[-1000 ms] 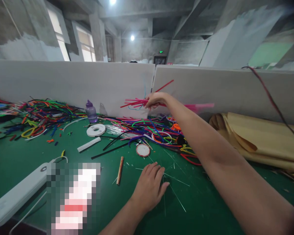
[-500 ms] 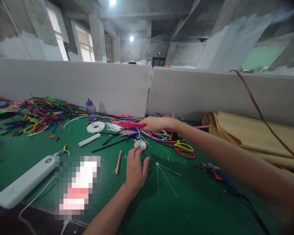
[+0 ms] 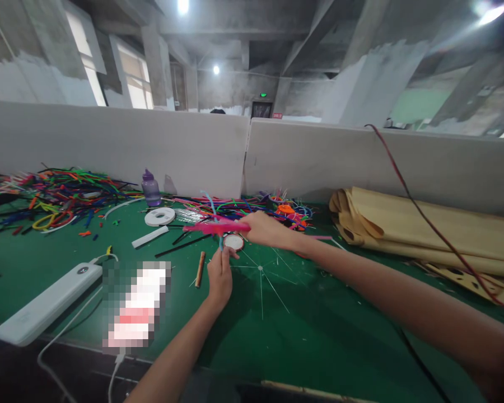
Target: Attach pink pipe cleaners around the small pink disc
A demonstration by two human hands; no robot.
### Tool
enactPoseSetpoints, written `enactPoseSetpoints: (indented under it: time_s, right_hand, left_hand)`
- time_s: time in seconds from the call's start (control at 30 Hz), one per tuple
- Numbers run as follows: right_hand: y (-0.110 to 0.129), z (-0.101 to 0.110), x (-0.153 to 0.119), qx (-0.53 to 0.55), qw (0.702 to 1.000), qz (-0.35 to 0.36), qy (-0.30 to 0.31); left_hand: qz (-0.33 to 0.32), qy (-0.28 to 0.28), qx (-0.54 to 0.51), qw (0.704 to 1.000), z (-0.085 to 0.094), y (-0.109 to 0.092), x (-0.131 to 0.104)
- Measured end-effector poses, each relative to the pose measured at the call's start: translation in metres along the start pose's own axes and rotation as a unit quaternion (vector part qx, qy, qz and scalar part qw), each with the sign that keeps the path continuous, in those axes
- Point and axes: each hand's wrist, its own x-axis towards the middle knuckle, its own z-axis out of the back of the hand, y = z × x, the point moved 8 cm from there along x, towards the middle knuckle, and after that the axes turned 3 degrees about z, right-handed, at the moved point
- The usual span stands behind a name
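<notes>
My right hand (image 3: 262, 228) is closed on a bright pink object (image 3: 218, 226), blurred and long, held above the green table. Below it, my left hand (image 3: 220, 280) pinches the lower end of a light blue strip (image 3: 210, 202), which rises past the pink object. Just right of my left fingertips lies a small white disc (image 3: 234, 242) with a reddish rim. A star of thin clear rods (image 3: 260, 268) lies right of my left hand, and a short brown stick (image 3: 200, 269) is on its left.
Colourful strips (image 3: 75, 184) are heaped at the back left, beside a purple bottle (image 3: 150, 188). A white spool (image 3: 160, 216) lies nearer. A white power bank (image 3: 48, 302) is at the left front. Brown paper (image 3: 420, 224) lies right; a white partition (image 3: 172, 140) stands behind.
The pink object has moved left and nearer, over my left hand. My left fingers have drawn together on the blue strip, off the white disc. The view has shifted right.
</notes>
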Motion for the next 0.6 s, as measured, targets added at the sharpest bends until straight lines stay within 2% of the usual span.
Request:
enactPoseSetpoints:
  time_s: [0.07,0.13,0.2,0.3,0.37,0.4,0.47,0.53,0.6]
  right_hand:
    - [-0.013,0.022,0.004,-0.009,0.997,-0.04,-0.068]
    - [-0.02,0.028,0.007,0.008,0.994,-0.061,-0.092]
    - [-0.018,0.011,0.012,0.049,0.995,-0.068,-0.046]
    - [0.001,-0.029,0.019,0.114,0.991,-0.043,0.047]
    - [0.012,-0.043,0.025,0.135,0.988,-0.028,0.072]
    - [0.014,-0.043,0.029,0.142,0.987,-0.031,0.069]
    - [0.012,-0.033,0.037,0.155,0.985,-0.044,0.059]
    - [0.005,-0.01,0.045,0.186,0.981,-0.062,0.015]
    - [0.001,0.012,0.053,0.225,0.973,-0.048,-0.012]
  left_hand:
    - [0.022,-0.025,-0.031,0.999,0.006,-0.002,0.001]
    - [0.029,-0.031,-0.044,0.998,0.007,-0.004,0.001]
    - [0.031,-0.031,-0.046,0.998,0.006,-0.004,0.0]
    - [0.022,-0.01,-0.025,0.999,0.0,-0.001,-0.001]
    - [0.018,0.006,-0.006,1.0,-0.004,0.002,-0.001]
    - [0.02,0.006,-0.003,1.0,-0.004,0.003,-0.001]
    - [0.03,-0.007,-0.012,0.999,-0.002,0.006,0.0]
    - [0.033,-0.016,-0.025,0.999,-0.001,0.005,0.001]
    - [0.027,-0.006,-0.021,0.999,-0.002,0.002,0.001]
